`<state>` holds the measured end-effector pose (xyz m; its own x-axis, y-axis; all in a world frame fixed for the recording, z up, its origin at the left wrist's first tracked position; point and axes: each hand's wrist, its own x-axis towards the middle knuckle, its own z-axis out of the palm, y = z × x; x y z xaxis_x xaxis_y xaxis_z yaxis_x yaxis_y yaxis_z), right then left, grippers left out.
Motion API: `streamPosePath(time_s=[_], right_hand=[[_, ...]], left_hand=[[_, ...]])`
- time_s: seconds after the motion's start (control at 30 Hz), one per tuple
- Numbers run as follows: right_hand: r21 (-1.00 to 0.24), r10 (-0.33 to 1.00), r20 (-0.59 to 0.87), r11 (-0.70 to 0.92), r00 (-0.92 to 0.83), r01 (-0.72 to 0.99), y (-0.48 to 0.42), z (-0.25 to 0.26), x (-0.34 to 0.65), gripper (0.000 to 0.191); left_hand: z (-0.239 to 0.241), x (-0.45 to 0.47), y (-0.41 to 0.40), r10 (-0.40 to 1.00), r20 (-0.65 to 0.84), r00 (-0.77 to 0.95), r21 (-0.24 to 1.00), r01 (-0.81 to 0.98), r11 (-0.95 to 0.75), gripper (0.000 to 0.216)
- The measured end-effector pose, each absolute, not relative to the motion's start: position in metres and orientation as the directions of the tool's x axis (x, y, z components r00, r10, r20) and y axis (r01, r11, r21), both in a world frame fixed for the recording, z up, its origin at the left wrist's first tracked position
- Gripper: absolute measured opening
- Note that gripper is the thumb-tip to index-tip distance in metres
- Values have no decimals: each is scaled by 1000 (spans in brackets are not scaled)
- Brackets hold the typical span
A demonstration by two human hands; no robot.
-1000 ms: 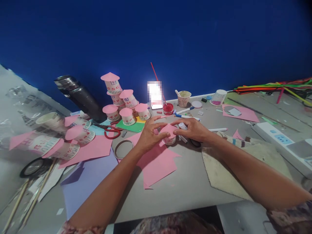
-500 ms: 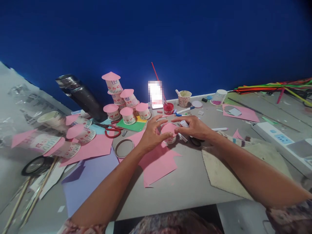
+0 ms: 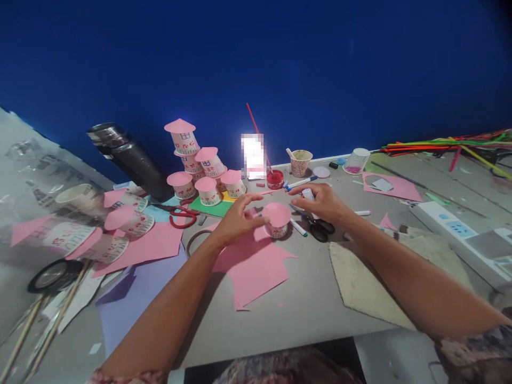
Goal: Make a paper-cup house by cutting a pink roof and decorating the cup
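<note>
Between my hands stands a small paper cup (image 3: 276, 230) with red and green drawings, topped by a pink paper cone roof (image 3: 277, 214). My left hand (image 3: 241, 220) is open just left of the roof, its thumb close to the roof's edge; whether it touches I cannot tell. My right hand (image 3: 319, 201) hovers to the right with its fingers apart, holding nothing. Beneath it lie dark-handled scissors (image 3: 321, 230) and a white marker with a green tip (image 3: 298, 228). Cut pink paper (image 3: 260, 272) spreads in front of the cup.
Several roofed cups (image 3: 182, 185) stand stacked at the back left, near red-handled scissors (image 3: 182, 214) and a dark bottle (image 3: 132, 160). A red paint jar (image 3: 275, 180) and patterned cup (image 3: 301, 164) stand at the back. A power strip (image 3: 460, 234) lies right, beside a beige cloth (image 3: 368, 277).
Both hands have moved apart from the roofed cup, the left one leftward and the right one rightward and up. The roof and cup now show plainly between them.
</note>
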<state>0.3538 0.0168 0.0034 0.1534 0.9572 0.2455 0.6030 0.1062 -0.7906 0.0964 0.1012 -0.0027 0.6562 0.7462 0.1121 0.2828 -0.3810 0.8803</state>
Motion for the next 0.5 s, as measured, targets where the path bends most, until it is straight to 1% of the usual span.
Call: streamPosePath(time_s=[0.07, 0.1, 0.13, 0.27, 0.5], right_hand=[[-789, 955, 238, 84, 176, 609, 18, 3, 355, 33], [-788, 956, 235, 83, 175, 610, 18, 3, 355, 33], [-788, 958, 234, 85, 168, 610, 18, 3, 355, 33], [-786, 966, 215, 84, 144, 612, 18, 3, 353, 33], [-797, 972, 185, 62, 145, 601, 18, 2, 353, 31]], left_hand=[[-4, 95, 99, 671, 89, 736, 834, 313, -454, 95], [-5, 96, 97, 645, 81, 760, 815, 322, -482, 105], [-6, 97, 94, 632, 78, 771, 805, 325, -496, 109], [-10, 106, 88, 645, 96, 759, 826, 301, -477, 104], [-24, 114, 87, 726, 115, 678, 916, 210, -341, 96]])
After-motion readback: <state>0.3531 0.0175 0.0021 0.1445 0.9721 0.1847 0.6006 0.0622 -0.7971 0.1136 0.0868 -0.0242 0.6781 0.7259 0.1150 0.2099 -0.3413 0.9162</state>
